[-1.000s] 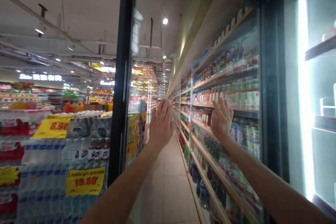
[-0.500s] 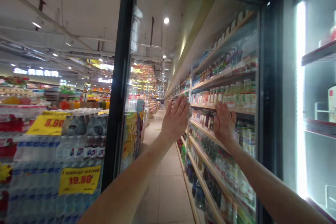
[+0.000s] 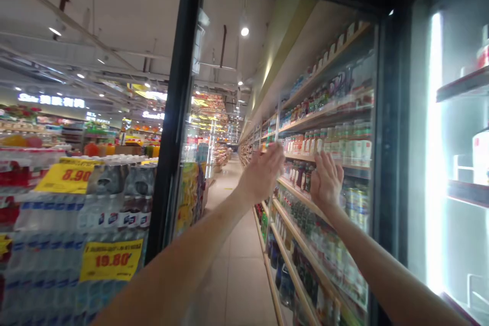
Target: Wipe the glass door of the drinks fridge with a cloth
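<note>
A glass cooler door with a black frame (image 3: 173,127) stands open in front of me. My left hand (image 3: 263,174) lies against the glass near its middle, fingers stretched out and pointing up to the right, with nothing that I can make out in it. My right hand (image 3: 326,181) rests flat on the same glass just to the right, fingers spread upward. The two hands are about a hand's width apart. Both forearms reach up from the bottom of the view.
Through the glass I see long shelves of bottled drinks (image 3: 328,147) and a tiled aisle (image 3: 237,265). Stacked packs of bottled water with yellow price tags (image 3: 110,260) stand at the left. The lit cooler interior (image 3: 435,153) with its shelves (image 3: 462,86) is at the right.
My left hand has slid to the right across the glass, closer to my right hand. My right hand has stayed almost in place.
</note>
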`<control>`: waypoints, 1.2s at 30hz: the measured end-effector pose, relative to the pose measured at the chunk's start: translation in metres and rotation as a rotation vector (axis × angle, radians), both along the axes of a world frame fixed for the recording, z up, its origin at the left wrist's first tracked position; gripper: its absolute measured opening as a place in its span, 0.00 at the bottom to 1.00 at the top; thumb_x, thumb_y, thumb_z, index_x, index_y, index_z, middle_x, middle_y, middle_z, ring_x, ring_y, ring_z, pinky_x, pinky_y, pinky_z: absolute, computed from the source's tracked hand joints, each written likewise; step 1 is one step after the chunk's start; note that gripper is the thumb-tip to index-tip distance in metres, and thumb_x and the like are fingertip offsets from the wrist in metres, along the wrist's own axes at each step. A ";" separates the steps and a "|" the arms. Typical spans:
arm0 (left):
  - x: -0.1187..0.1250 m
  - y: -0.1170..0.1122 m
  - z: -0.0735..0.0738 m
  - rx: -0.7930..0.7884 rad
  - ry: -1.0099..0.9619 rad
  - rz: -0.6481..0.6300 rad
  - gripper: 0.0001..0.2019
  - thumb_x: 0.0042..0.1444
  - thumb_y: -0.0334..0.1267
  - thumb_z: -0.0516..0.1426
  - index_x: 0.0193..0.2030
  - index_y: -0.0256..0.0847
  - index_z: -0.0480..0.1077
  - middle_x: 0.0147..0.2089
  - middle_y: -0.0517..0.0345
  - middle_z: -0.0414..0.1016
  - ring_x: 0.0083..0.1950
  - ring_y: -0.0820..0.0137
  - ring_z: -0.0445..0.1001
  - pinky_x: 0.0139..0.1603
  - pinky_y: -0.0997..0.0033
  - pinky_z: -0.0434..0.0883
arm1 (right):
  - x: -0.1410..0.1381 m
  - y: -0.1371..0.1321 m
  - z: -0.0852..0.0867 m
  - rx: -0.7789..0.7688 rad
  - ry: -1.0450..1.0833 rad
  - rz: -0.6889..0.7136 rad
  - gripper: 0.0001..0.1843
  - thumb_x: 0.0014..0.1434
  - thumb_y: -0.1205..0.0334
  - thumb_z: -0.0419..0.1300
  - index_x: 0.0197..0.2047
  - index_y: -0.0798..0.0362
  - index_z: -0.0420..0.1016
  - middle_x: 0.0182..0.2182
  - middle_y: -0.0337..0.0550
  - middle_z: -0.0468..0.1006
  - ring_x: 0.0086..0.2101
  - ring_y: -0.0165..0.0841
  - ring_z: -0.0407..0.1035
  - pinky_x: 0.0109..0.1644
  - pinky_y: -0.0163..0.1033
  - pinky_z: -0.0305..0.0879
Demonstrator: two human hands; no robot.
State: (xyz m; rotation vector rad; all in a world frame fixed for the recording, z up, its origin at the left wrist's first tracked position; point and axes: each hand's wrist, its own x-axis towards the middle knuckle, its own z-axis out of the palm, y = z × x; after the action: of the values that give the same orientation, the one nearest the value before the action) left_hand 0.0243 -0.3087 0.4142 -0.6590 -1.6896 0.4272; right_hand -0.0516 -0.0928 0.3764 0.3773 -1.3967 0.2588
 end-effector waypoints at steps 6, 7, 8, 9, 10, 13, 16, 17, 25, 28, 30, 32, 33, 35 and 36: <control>-0.001 -0.010 0.000 -0.263 -0.009 -0.051 0.21 0.63 0.37 0.43 0.61 0.39 0.59 0.68 0.56 0.54 0.70 0.68 0.48 0.69 0.56 0.44 | 0.002 0.000 0.001 0.008 -0.005 -0.009 0.26 0.62 0.62 0.45 0.64 0.50 0.56 0.61 0.51 0.63 0.62 0.39 0.54 0.62 0.50 0.46; 0.000 -0.018 0.014 -0.088 0.027 -0.023 0.22 0.62 0.37 0.43 0.62 0.38 0.58 0.68 0.53 0.52 0.70 0.67 0.47 0.69 0.54 0.44 | 0.002 -0.001 0.001 0.008 -0.002 -0.011 0.26 0.62 0.62 0.45 0.64 0.51 0.57 0.60 0.52 0.63 0.62 0.39 0.54 0.62 0.50 0.46; 0.002 -0.026 0.026 0.128 0.076 0.000 0.22 0.62 0.37 0.43 0.62 0.37 0.57 0.68 0.51 0.52 0.70 0.65 0.46 0.69 0.52 0.43 | 0.002 -0.001 0.001 0.011 0.004 -0.014 0.26 0.62 0.62 0.45 0.63 0.51 0.57 0.60 0.52 0.63 0.62 0.39 0.54 0.62 0.50 0.46; 0.004 -0.033 0.034 0.300 0.116 0.015 0.23 0.62 0.37 0.44 0.63 0.36 0.56 0.69 0.49 0.51 0.70 0.63 0.45 0.69 0.51 0.43 | 0.002 -0.001 0.001 0.016 0.012 -0.017 0.26 0.62 0.62 0.45 0.63 0.52 0.58 0.60 0.52 0.64 0.61 0.39 0.55 0.62 0.49 0.47; 0.005 -0.037 0.036 0.417 0.145 0.024 0.23 0.62 0.37 0.44 0.63 0.35 0.56 0.69 0.47 0.50 0.71 0.62 0.44 0.69 0.49 0.43 | 0.002 -0.001 0.001 0.018 0.022 -0.020 0.26 0.62 0.62 0.45 0.63 0.52 0.58 0.60 0.53 0.64 0.61 0.39 0.55 0.62 0.49 0.47; 0.007 -0.040 0.007 0.255 0.130 -0.006 0.24 0.60 0.35 0.45 0.63 0.32 0.55 0.69 0.46 0.51 0.71 0.62 0.42 0.69 0.52 0.45 | 0.001 -0.001 0.000 0.015 0.033 -0.035 0.26 0.62 0.61 0.45 0.63 0.52 0.58 0.60 0.52 0.64 0.61 0.39 0.55 0.62 0.49 0.47; 0.007 -0.045 -0.024 -0.142 0.064 -0.064 0.24 0.59 0.34 0.46 0.63 0.35 0.56 0.68 0.52 0.53 0.71 0.67 0.42 0.70 0.58 0.40 | 0.000 -0.001 0.000 0.014 0.028 -0.039 0.26 0.62 0.61 0.45 0.63 0.51 0.57 0.60 0.51 0.64 0.61 0.39 0.55 0.62 0.48 0.47; 0.007 -0.051 -0.025 -0.158 0.065 -0.067 0.24 0.59 0.35 0.46 0.63 0.36 0.55 0.68 0.52 0.54 0.71 0.68 0.43 0.70 0.58 0.39 | 0.000 -0.001 0.000 0.019 0.027 -0.036 0.26 0.62 0.61 0.46 0.64 0.51 0.57 0.60 0.51 0.64 0.61 0.39 0.55 0.62 0.48 0.46; 0.008 -0.077 0.000 0.407 0.202 0.005 0.27 0.59 0.36 0.47 0.66 0.34 0.50 0.69 0.43 0.50 0.71 0.61 0.42 0.68 0.52 0.46 | -0.001 -0.002 0.000 0.010 0.033 -0.028 0.26 0.62 0.62 0.46 0.64 0.51 0.57 0.60 0.51 0.64 0.61 0.39 0.55 0.62 0.49 0.47; 0.007 -0.066 -0.011 0.202 0.142 0.018 0.27 0.61 0.40 0.47 0.66 0.36 0.50 0.68 0.46 0.53 0.71 0.63 0.44 0.69 0.55 0.43 | -0.002 -0.001 0.000 0.015 0.050 -0.023 0.27 0.61 0.62 0.47 0.64 0.50 0.56 0.60 0.51 0.64 0.61 0.39 0.55 0.62 0.49 0.47; 0.007 -0.071 -0.004 0.250 0.168 0.029 0.26 0.62 0.42 0.46 0.66 0.37 0.51 0.68 0.47 0.53 0.70 0.64 0.46 0.69 0.54 0.42 | -0.002 -0.001 0.001 0.023 0.047 -0.030 0.27 0.61 0.62 0.47 0.64 0.50 0.56 0.60 0.51 0.64 0.61 0.39 0.55 0.62 0.49 0.47; 0.007 -0.080 0.011 0.415 0.218 0.035 0.25 0.63 0.42 0.44 0.66 0.36 0.51 0.68 0.44 0.52 0.70 0.62 0.46 0.69 0.52 0.42 | -0.001 -0.001 0.001 0.019 0.038 -0.042 0.27 0.61 0.62 0.46 0.64 0.50 0.56 0.60 0.51 0.64 0.61 0.39 0.55 0.62 0.48 0.48; 0.007 -0.082 0.017 0.497 0.236 0.035 0.26 0.63 0.42 0.44 0.66 0.35 0.50 0.68 0.42 0.50 0.70 0.61 0.45 0.68 0.51 0.43 | -0.001 -0.002 0.001 0.015 0.035 -0.046 0.27 0.61 0.62 0.46 0.64 0.51 0.56 0.60 0.51 0.64 0.61 0.39 0.55 0.61 0.48 0.48; 0.007 -0.079 0.020 0.549 0.233 0.034 0.28 0.63 0.45 0.44 0.66 0.33 0.49 0.69 0.40 0.48 0.71 0.58 0.42 0.68 0.50 0.44 | -0.001 -0.002 0.001 0.010 0.034 -0.046 0.26 0.61 0.61 0.46 0.63 0.51 0.57 0.60 0.51 0.64 0.61 0.39 0.56 0.61 0.49 0.48; 0.006 -0.074 0.016 0.501 0.210 0.033 0.29 0.62 0.47 0.45 0.66 0.33 0.49 0.69 0.40 0.48 0.71 0.58 0.41 0.68 0.50 0.44 | -0.001 -0.002 0.001 0.008 0.033 -0.043 0.26 0.61 0.62 0.46 0.63 0.51 0.58 0.60 0.51 0.64 0.61 0.39 0.55 0.61 0.49 0.48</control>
State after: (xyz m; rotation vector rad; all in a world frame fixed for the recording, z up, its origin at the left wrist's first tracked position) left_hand 0.0306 -0.3828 0.4306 -0.2104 -1.5249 0.0803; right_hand -0.0524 -0.0948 0.3770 0.3565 -1.3718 0.2106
